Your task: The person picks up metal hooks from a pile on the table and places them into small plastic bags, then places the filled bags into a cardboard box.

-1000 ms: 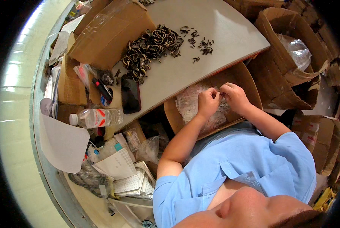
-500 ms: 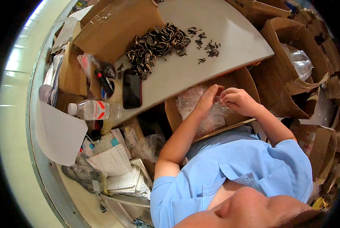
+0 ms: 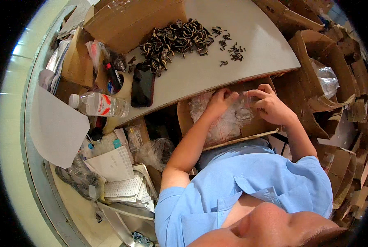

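Observation:
My left hand (image 3: 222,100) and my right hand (image 3: 268,104) are both inside an open cardboard box (image 3: 184,119) on my lap, at the near edge of the grey table (image 3: 258,37). The box holds several small clear plastic bags (image 3: 225,125). Both hands pinch one clear bag (image 3: 245,99) between them, fingers curled on its top edge. On the table lies a heap of dark curved metal hooks (image 3: 173,41), with small dark screws (image 3: 232,51) scattered to its right.
A black phone (image 3: 143,87) lies at the table's left end. A water bottle (image 3: 98,104), papers (image 3: 114,164) and a white sheet (image 3: 54,127) sit lower left. Open cardboard boxes (image 3: 324,74) crowd the right side, one holding a clear bag. Another big box (image 3: 130,20) stands at the back.
Both hands have stayed in the lap box, working at the clear bag. The left hand's fingers have curled tighter. The view has shifted slightly.

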A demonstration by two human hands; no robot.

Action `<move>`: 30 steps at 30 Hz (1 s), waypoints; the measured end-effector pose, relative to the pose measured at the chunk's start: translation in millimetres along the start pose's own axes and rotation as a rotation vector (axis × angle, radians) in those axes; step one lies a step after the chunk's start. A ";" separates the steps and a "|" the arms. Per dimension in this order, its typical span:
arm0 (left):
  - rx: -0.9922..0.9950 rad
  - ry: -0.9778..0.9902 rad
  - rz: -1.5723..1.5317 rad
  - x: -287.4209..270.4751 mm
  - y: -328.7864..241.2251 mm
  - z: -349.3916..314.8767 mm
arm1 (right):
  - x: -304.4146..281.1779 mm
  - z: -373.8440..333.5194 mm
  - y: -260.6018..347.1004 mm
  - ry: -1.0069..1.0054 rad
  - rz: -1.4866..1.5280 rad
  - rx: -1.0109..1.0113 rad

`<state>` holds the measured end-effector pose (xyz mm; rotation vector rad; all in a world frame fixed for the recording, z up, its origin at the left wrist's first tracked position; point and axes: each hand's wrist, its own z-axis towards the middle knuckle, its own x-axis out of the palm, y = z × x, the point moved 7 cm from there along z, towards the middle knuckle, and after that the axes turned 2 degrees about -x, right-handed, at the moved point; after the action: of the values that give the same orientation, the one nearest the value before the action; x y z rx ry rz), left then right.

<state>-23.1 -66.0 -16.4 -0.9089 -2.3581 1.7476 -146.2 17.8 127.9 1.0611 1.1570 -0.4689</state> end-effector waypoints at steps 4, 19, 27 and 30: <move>0.576 -0.003 0.129 23.9 -37.8 -22.0 | 18.6 9.6 -12.2 0.071 -0.003 -0.022; 0.204 0.146 -0.318 24.9 -10.4 -2.0 | -3.0 118.8 -42.0 -0.400 -0.265 -0.056; 0.118 0.246 -0.592 27.3 -11.6 -0.7 | -0.8 98.0 -43.4 -0.296 -0.298 0.204; 0.200 0.343 -0.776 26.6 -24.1 -4.8 | 1.5 87.5 -19.4 -0.030 -0.075 0.145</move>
<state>-53.1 -53.1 -0.7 -0.1789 -1.8849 1.3338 -116.4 -66.3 119.9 1.1345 1.1518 -0.6336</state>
